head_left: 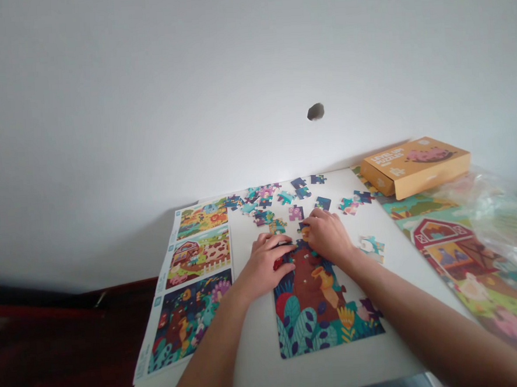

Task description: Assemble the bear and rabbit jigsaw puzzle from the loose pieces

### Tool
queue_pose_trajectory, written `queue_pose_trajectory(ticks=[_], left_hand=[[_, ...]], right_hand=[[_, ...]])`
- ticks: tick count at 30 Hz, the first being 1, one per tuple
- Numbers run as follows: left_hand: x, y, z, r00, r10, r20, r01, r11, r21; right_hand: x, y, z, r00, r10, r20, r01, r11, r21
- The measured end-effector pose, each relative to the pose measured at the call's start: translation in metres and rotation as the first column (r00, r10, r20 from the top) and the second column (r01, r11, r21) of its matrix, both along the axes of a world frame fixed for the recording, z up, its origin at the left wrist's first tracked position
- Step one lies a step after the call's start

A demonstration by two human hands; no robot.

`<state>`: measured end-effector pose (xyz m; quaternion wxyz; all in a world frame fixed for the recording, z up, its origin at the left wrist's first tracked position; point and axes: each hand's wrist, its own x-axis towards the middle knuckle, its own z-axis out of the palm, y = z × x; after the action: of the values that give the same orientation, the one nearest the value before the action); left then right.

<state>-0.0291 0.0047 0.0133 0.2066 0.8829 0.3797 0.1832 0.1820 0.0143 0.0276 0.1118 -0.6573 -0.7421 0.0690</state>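
Observation:
A partly assembled jigsaw puzzle (311,298) with a brown bear, blue leaves and yellow flowers lies on the white table. My left hand (267,263) rests on its upper left edge, thumb and fingers apart. At the top edge, the closed fingers of my right hand (328,233) are on a puzzle piece (304,231), dark with an orange patch, partly covered by the fingers. Loose puzzle pieces lie beyond my hands, among them a purple piece (296,213) and a dark blue piece (323,203). A light-coloured piece group (373,248) lies right of my right wrist.
On the left lies a reference sheet (198,255) with three pictures. An orange puzzle box (418,163) sits at the back right, beside clear plastic wrap (500,219). Beneath them is a farm-scene picture (468,262). A white wall (234,90) with a hole borders the table.

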Motion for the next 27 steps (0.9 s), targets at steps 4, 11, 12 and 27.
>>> queue_pose_trajectory(ticks=[4, 11, 12, 27], left_hand=[[0.000, 0.001, 0.000, 1.000, -0.004, -0.009, 0.004, 1.000, -0.012], [0.000, -0.001, 0.004, 1.000, -0.010, -0.023, 0.009, 0.999, -0.037], [-0.001, -0.002, 0.005, 1.000, -0.016, -0.023, 0.015, 0.999, -0.041], [-0.010, 0.010, -0.007, 0.946, 0.319, -0.058, -0.303, 0.934, 0.190]], right_hand=[[0.000, 0.000, -0.003, 1.000, 0.013, 0.024, -0.013, 1.000, 0.013], [0.000, -0.001, -0.004, 1.000, 0.022, 0.010, -0.022, 0.999, 0.031], [0.000, -0.001, -0.004, 1.000, 0.019, 0.008, -0.019, 1.000, 0.024], [-0.003, -0.003, -0.006, 0.999, 0.038, -0.017, -0.037, 0.999, 0.025]])
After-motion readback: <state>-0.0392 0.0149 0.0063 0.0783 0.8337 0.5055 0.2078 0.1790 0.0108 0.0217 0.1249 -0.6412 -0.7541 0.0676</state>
